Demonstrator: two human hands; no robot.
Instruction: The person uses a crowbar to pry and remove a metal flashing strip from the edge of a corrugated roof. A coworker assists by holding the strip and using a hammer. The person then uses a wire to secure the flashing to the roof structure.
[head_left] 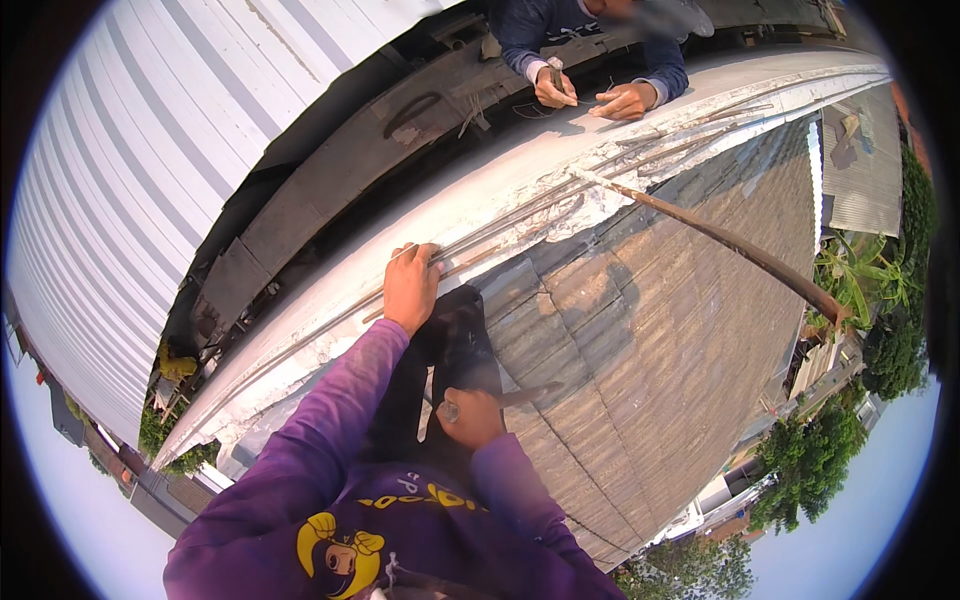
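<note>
My left hand (411,288) is on the pale, rough ledge (560,215), its fingers bent over the thin rods (500,228) along the edge. Lower down, close to my body, my right hand (474,418) is closed around the handle of a hand tool with a flat, tapering blade (532,394). The round handle end shows on the hand's left; whether the tool is a trowel or a knife I cannot tell. Across the ledge, another person's two hands (555,88) hold something small and thin.
A brown pole (740,245) slants from the ledge down to the right, above a weathered corrugated roof (640,380). White ribbed metal roofing (180,130) rises at the left. Between it and the ledge runs a dark gap with a long board (330,165). Trees (815,450) stand far below.
</note>
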